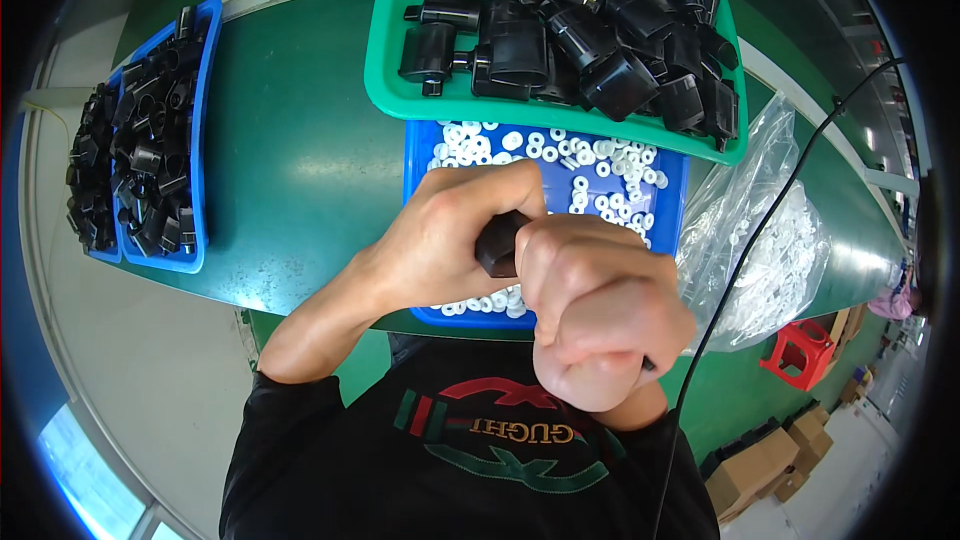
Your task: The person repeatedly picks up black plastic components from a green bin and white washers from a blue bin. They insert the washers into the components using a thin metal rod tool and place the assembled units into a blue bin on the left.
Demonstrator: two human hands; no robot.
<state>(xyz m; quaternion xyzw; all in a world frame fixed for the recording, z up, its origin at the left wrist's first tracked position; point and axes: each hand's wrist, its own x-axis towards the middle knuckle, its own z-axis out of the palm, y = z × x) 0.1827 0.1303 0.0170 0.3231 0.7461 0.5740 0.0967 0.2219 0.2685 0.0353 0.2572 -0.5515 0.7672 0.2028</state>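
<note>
My left hand (440,235) grips a black plastic part (497,245), whose dark end shows between thumb and fingers. Close beside it, my right hand (605,305) is closed in a fist against that part. A small dark tip shows at the near side of the fist, but what it belongs to is hidden. Both hands are above a blue tray (673,220) scattered with white ring-shaped washers (475,148). Just beyond, a green tray (383,50) heaped with black plastic housings (518,48) overlaps the blue tray's far edge.
Blue bins (203,150) full of black parts stand at the left on the green table (300,140). A clear plastic bag (775,280) of white washers lies at the right. A black cable (838,108) hangs down the right side. Beyond are a red stool (800,350) and cardboard boxes (758,465).
</note>
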